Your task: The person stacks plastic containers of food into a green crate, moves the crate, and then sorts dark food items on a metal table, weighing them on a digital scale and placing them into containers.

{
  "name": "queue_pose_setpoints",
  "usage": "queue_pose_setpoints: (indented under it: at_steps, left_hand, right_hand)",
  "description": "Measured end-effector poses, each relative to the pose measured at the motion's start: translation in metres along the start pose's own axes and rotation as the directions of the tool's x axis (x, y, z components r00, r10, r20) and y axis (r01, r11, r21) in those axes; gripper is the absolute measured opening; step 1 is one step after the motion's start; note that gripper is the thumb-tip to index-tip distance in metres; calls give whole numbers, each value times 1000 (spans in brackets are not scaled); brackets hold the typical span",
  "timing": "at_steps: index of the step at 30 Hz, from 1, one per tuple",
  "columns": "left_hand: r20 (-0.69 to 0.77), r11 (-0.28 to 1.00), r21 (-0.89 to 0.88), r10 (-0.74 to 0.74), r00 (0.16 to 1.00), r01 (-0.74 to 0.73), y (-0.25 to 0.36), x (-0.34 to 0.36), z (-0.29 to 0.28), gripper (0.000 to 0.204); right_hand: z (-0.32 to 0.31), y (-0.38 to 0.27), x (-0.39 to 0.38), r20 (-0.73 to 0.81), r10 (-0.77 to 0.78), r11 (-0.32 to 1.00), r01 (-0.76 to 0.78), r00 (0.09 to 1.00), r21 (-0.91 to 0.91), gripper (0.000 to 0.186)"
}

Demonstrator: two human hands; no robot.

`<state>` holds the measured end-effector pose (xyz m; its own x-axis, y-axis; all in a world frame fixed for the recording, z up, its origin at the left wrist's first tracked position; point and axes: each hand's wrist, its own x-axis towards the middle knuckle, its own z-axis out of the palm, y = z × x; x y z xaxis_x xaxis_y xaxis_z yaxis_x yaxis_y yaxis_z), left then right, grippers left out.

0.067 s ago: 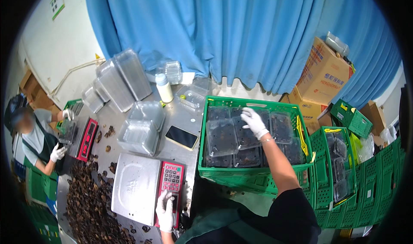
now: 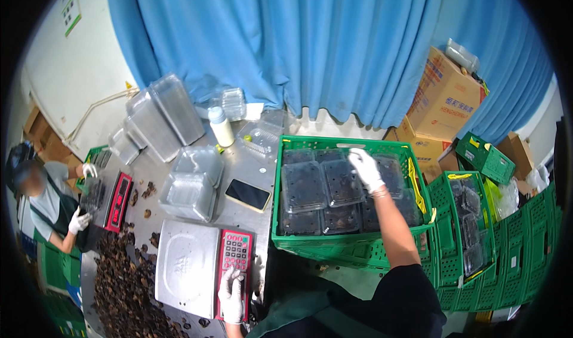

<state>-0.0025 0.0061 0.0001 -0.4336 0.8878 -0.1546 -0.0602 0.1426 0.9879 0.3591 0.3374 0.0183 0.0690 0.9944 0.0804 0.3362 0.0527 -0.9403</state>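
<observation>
My right hand (image 2: 366, 171), in a white glove with its fingers stretched out, is over the green crate (image 2: 322, 240) and holds nothing. Beneath it lie clear plastic boxes (image 2: 304, 186) with dark contents, packed in layers. My left hand (image 2: 230, 296), also gloved, rests with extended fingers at the lower part of the red keypad (image 2: 236, 248) of a weighing scale. The metal pan (image 2: 186, 266) of that scale bears nothing.
Loose dark brown pieces (image 2: 125, 284) are heaped on the metal table. Stacked clear trays (image 2: 191, 186), a phone (image 2: 248, 195) and a bottle (image 2: 221, 128) stand behind the scale. A co-worker (image 2: 51, 204) handles a box at another scale (image 2: 118, 202). More green crates (image 2: 513, 260) stand right.
My right hand has shifted slightly to the right over the boxes. My left hand stays at the keypad, and the whole view has moved a little.
</observation>
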Motion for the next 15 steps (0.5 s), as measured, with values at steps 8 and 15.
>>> queue_pose_setpoints:
  at_steps: [8, 15]
  left_hand:
    - [279, 994, 75, 61, 958, -85, -2, 53, 79, 30]
    - [572, 386, 610, 390, 722, -692, 10, 121, 165, 47]
  right_hand:
    - [-201, 123, -33, -491, -348, 606, -209, 799, -768, 47]
    - [-69, 39, -38, 83, -310, 583, 259, 947, -770, 68]
